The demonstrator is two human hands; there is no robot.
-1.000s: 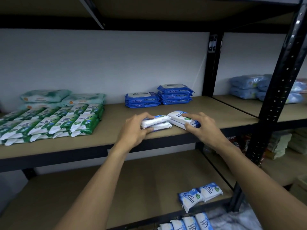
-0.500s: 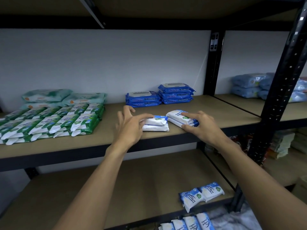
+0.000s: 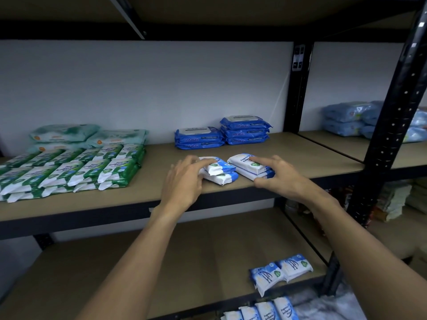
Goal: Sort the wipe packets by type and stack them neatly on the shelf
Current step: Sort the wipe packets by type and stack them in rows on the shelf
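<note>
Two short stacks of white-and-blue wipe packets sit side by side near the front edge of the middle shelf point(image 3: 305, 155). My left hand point(image 3: 184, 181) rests its fingertips on the top packet of the left stack point(image 3: 219, 173), which lies a little askew. My right hand point(image 3: 279, 176) lays a straight index finger across the top of the right stack point(image 3: 248, 166), with the thumb against the stack's front corner. Neither stack is lifted.
Green-and-white packets point(image 3: 69, 172) fill the shelf's left, pale green packs point(image 3: 87, 135) behind them. Dark blue packs point(image 3: 245, 130) stand at the back. More white-and-blue packets lie on the lower shelf point(image 3: 282, 271) and below it point(image 3: 261, 310). A black upright point(image 3: 392, 135) stands at the right.
My left hand let go of the left stack, lifted its fingers, then set them back on the top packet. My right hand stayed on the right stack, its index finger now stretched out.
</note>
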